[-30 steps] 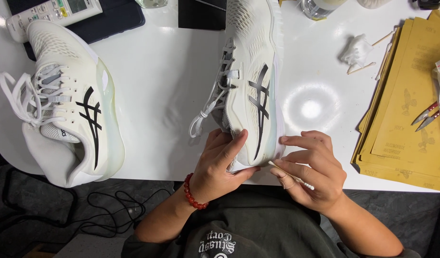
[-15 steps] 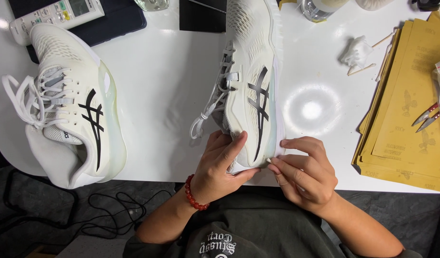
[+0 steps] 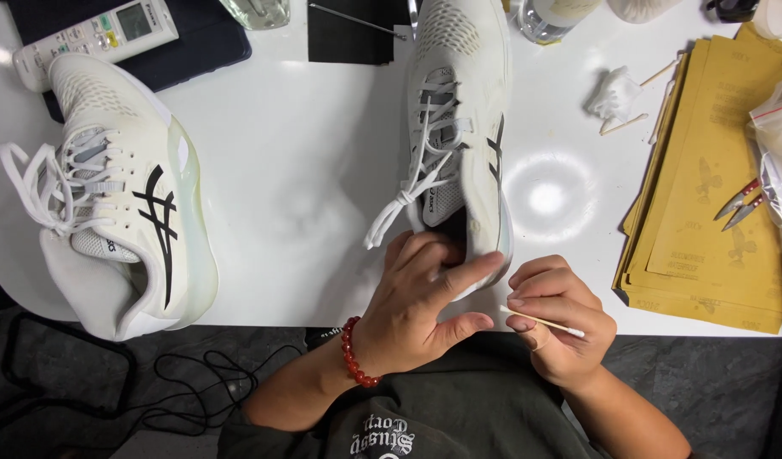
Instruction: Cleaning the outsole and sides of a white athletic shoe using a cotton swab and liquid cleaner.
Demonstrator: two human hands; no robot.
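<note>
The left hand (image 3: pixel 421 302) wraps over the heel of the white mesh trainer with the dark side stripes (image 3: pixel 459 127), fingers closed around the collar, holding it upright on the white tabletop (image 3: pixel 297 170) with the toe pointing to 12 o'clock. The right hand (image 3: pixel 561 319), at 3 o'clock from that heel, pinches a thin white-tipped cotton swab (image 3: pixel 544 321) between thumb and fingers; its near tip sits just beside the heel, not touching.

The swab stick looks slender, so pressing it hard against the sole edge could bend or snap it. The heel sits near the table's front edge, so a loosened grip could let the shoe tip off. The loose white laces (image 3: pixel 404 200) trail at 9 o'clock and could drag through anything wet.

The heel area itself is hidden under the left palm, so its condition cannot be judged. The toe is cut off at the top edge. Whether the swab tip is damp is too small to tell.

The second matching white trainer (image 3: pixel 123 195) lies well apart at 9 o'clock.
</note>
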